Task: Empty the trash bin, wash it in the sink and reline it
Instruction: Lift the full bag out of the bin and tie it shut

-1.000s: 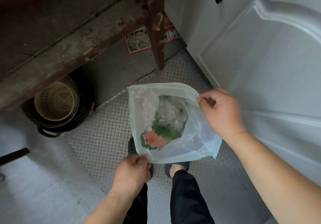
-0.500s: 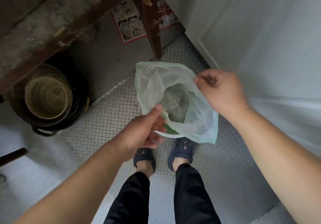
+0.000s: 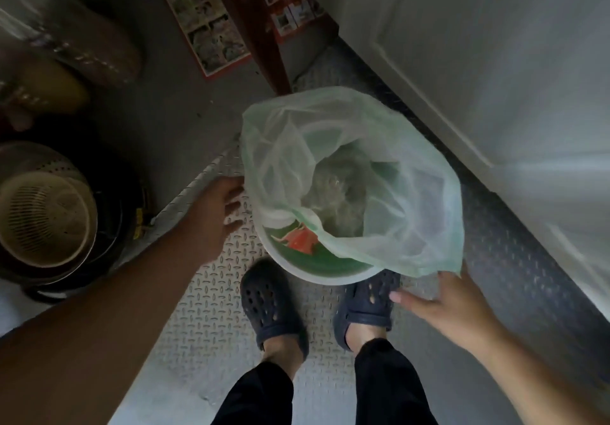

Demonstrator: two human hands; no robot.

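A thin pale-green trash bag [image 3: 389,173] stands open in a round white bin [image 3: 317,276] on the metal floor, just ahead of my feet. Clear crumpled plastic [image 3: 336,193] and a red-and-green wrapper [image 3: 300,238] lie inside. My left hand [image 3: 214,213] is at the bag's left side with fingers spread, fingertips at the film, holding nothing. At the bag's lower right corner is my right hand [image 3: 445,305], fingers straight and pointing left over my right shoe, with the bag's edge hanging just above it.
A black pot holding a beige colander [image 3: 46,216] sits at the left. A brown wooden leg [image 3: 260,28] and a printed leaflet [image 3: 211,28] are behind the bin. A white door [image 3: 495,78] runs along the right. My dark clogs [image 3: 270,302] stand on checker plate.
Both hands have let go of the bag's rim and dropped to its sides. The bag now sits lower, in the white bin, and the view has tilted down.
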